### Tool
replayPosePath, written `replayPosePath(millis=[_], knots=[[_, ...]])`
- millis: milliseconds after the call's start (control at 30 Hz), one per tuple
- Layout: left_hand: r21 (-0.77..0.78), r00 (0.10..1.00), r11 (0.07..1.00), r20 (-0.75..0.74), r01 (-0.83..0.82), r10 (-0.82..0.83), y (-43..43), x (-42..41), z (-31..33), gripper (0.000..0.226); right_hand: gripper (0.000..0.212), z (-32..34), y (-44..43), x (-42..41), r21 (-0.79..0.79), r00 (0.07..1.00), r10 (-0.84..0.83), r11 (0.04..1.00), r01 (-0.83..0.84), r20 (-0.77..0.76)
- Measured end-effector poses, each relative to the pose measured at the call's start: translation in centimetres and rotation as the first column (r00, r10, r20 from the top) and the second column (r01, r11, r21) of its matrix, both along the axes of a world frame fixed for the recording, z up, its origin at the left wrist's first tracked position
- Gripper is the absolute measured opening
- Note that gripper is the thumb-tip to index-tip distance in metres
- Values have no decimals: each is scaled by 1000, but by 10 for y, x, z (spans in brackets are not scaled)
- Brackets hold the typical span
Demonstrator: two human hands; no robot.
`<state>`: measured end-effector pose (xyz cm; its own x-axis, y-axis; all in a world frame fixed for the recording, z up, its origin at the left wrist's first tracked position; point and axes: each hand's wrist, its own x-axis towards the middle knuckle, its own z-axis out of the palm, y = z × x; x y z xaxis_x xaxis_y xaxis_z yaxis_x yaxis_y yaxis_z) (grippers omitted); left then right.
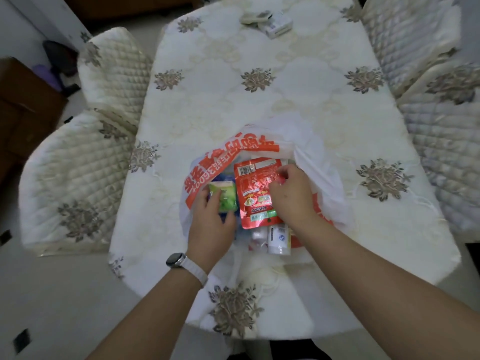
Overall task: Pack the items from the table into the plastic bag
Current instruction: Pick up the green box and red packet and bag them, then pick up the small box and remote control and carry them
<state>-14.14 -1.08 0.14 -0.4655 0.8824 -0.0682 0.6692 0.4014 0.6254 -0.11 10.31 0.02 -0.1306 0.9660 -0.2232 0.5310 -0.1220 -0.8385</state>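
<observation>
The plastic bag [324, 178] lies flat on the near part of the table [259, 100], white with big orange words on it, and its mouth is spread wide open; in that opening lie a red pouch [255, 193], a green packet [226, 197], something blue that is mostly hidden, and some white bottles [279, 240] at the near side. The left hand [210, 224] has its fingers and thumb curled round the green packet, at the left side of the bag; the right hand [292, 201] has its fingers bent at the right edge of the red pouch and looks like it is pinching it, though a small pink bit by the fingertips is too blurry to name. A watch [176, 259] sits on the left wrist. Far away on the table are a remote [255, 18] and a white box [278, 26], well apart from the bag; padded chairs [72, 178] stand on the left and right. Things could go wrong, I think: the bag is thin and floppy, so its side may fall shut or snag the pouch; the round bottles lie near the table edge and may roll out if the bag is tugged; the two far things could be forgotten.
</observation>
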Motion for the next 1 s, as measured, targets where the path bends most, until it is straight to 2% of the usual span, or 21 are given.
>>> replayPosePath(millis=[167, 367, 533, 633, 733, 1000], knots=[[-18, 1000, 1000, -14, 17, -18, -27, -2, 12, 54, 41, 6, -25, 14, 23, 955, 201, 977, -211, 217], [61, 982, 983, -82, 176, -170, -72, -22, 33, 53, 35, 28, -80, 20, 220, 876, 214, 917, -333, 433], [95, 955, 961, -170, 261, -242, -136, -68, 47, 52, 32, 52, -149, -18, 356, 830, 221, 825, -440, 513], [165, 945, 949, -236, 268, -226, -181, -111, 52, 52, 34, 68, -196, -60, 437, 794, 234, 731, -524, 561], [191, 940, 951, -288, 242, -181, -230, -163, 54, 54, 40, 81, -240, -111, 427, 715, 270, 649, -630, 645], [251, 913, 968, -401, 26, 80, -366, -281, 71, 47, 47, 101, -328, -256, 426, 529, 418, 319, -847, 739]])
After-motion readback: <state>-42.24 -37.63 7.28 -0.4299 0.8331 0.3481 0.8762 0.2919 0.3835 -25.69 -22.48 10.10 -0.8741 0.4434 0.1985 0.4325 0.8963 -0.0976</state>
